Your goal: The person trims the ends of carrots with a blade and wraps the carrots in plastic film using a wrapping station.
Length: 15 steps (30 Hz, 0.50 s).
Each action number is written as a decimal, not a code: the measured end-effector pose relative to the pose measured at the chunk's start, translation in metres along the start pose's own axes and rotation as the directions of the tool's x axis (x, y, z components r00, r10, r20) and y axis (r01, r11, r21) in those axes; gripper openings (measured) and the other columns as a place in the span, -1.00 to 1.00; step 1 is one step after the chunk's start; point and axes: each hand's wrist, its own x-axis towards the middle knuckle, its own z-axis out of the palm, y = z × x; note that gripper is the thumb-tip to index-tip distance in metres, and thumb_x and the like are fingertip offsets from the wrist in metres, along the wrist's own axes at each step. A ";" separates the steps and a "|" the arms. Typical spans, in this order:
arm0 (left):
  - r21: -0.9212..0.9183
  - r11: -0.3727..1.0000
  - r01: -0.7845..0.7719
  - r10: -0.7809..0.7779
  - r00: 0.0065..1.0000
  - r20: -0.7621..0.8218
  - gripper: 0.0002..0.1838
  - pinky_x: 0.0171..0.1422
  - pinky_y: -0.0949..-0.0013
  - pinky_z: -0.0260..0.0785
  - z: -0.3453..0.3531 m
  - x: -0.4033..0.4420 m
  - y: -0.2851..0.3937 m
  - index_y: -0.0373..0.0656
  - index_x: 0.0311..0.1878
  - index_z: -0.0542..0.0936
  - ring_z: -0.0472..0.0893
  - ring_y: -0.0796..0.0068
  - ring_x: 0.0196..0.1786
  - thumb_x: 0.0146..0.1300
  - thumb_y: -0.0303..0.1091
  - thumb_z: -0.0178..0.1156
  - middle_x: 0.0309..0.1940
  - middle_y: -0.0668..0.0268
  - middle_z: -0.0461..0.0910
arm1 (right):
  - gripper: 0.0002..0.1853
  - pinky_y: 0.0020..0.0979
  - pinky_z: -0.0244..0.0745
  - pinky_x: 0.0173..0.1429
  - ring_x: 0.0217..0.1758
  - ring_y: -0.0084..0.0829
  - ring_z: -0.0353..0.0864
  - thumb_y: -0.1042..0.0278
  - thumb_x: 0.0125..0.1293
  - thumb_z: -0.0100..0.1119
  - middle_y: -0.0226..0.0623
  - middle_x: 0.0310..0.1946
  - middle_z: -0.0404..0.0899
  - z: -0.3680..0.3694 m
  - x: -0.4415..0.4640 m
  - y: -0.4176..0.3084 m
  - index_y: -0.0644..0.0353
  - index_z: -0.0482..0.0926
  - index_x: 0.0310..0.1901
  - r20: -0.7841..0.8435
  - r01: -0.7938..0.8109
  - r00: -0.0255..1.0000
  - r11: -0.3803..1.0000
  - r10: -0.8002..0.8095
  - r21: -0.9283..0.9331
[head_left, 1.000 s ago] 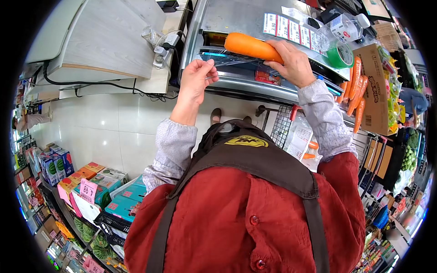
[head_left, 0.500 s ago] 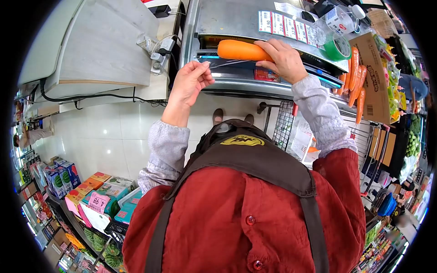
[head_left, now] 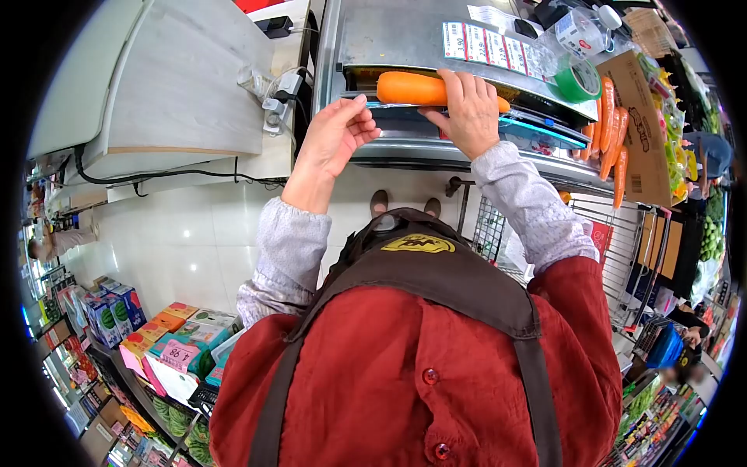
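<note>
A large orange carrot [head_left: 411, 89] lies crosswise over the slot of a metal wrapping machine [head_left: 389, 39], its thick end to the left. My right hand [head_left: 471, 113] is closed over the carrot's narrower half, and the tip shows past my fingers. Left of the carrot, my left hand [head_left: 334, 136] has its thumb and forefinger pinched at the edge of clear plastic film [head_left: 397, 105]. That film runs along the carrot's near side and is hard to make out. The two hands are apart.
Several wrapped carrots [head_left: 611, 132] lie at the machine's right end, beside a cardboard box [head_left: 642, 144]. Green tape [head_left: 578, 81], a plastic bottle [head_left: 580, 35] and price labels [head_left: 490, 47] are on top. A wire cart [head_left: 615, 241] stands at right.
My right hand has slid left along the carrot, now covering its middle, and the tip has come into view. My left hand has moved slightly right and up, closer to the carrot.
</note>
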 end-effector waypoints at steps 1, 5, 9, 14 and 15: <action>-0.007 1.000 -0.003 0.003 1.000 -0.003 -0.85 -0.15 0.31 0.56 0.001 0.001 0.001 -0.15 -0.26 0.51 0.58 0.47 -0.33 0.33 -0.29 0.23 -0.41 0.33 0.56 | -0.27 -0.22 0.31 0.06 -0.03 -0.22 0.47 0.10 -0.07 0.50 -0.28 -0.11 0.48 0.001 0.001 0.001 0.11 0.42 0.15 0.009 -0.009 1.000 1.000 0.009 0.004; 0.035 0.987 -0.160 0.162 0.983 -0.086 -0.84 -0.06 0.30 0.55 0.019 0.000 0.010 -0.18 -0.10 0.57 0.61 0.43 -0.26 0.35 -0.33 0.20 -0.28 0.28 0.61 | -0.36 -0.25 0.32 0.02 -0.08 -0.24 0.49 0.09 -0.02 0.47 -0.31 -0.16 0.50 0.003 0.003 0.008 0.07 0.45 0.11 0.016 0.039 0.999 0.999 -0.040 0.029; 0.581 0.544 -0.605 0.635 0.750 0.187 -0.60 0.17 0.32 0.42 0.019 0.015 -0.004 -0.20 0.15 0.51 0.55 0.39 0.09 0.23 -0.43 0.28 0.05 0.21 0.55 | -0.40 -0.26 0.35 -0.01 -0.09 -0.25 0.49 0.04 0.01 0.44 -0.32 -0.16 0.50 0.004 0.004 0.010 0.04 0.48 0.08 -0.001 0.042 0.999 0.999 -0.042 0.012; 0.789 -0.277 -0.549 0.586 0.554 0.591 -0.37 0.23 0.24 0.33 0.038 0.028 0.002 -0.10 0.16 0.52 0.49 0.18 0.12 -0.09 -0.40 0.45 0.10 0.22 0.49 | -0.43 -0.28 0.36 -0.06 -0.15 -0.32 0.49 -0.08 0.00 0.40 -0.39 -0.23 0.50 0.004 0.007 0.013 0.03 0.53 0.01 -0.133 0.087 0.987 0.996 -0.084 0.015; 0.774 -0.338 -0.535 0.539 0.565 0.625 -0.36 0.20 0.21 0.34 0.038 0.035 0.004 -0.10 0.15 0.52 0.49 0.17 0.08 -0.11 -0.37 0.46 0.06 0.22 0.49 | -0.43 -0.28 0.36 -0.06 -0.15 -0.32 0.49 -0.08 0.00 0.40 -0.39 -0.23 0.50 0.004 0.007 0.014 0.03 0.53 0.01 -0.132 0.086 0.988 0.996 -0.083 0.013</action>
